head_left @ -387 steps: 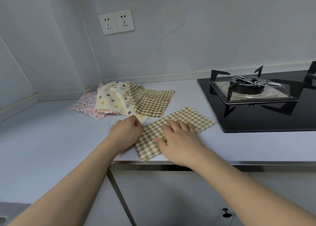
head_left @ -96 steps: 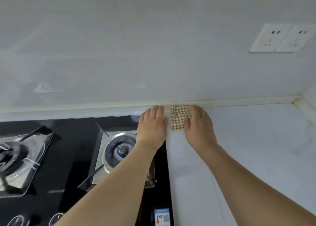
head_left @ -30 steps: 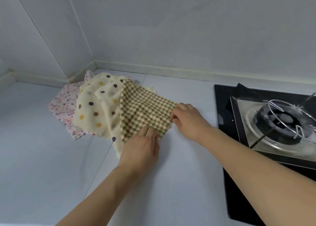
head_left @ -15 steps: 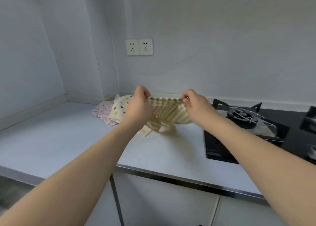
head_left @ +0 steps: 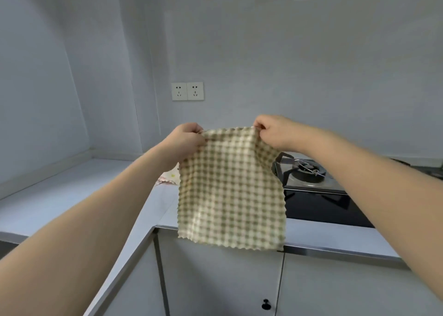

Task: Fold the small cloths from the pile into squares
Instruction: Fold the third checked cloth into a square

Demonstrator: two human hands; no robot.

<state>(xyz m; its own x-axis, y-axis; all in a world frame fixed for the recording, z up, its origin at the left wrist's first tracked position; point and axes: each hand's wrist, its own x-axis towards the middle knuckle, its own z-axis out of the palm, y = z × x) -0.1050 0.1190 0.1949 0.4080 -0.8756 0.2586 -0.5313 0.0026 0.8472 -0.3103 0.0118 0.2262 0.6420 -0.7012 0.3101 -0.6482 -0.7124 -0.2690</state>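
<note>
While you pinch its two top corners, left hand and right hand apart, the green checked cloth hangs flat in the air above the countertop, probably to straighten it before folding. It hides most of the pile behind; the gas burner is partly covered too.
</note>
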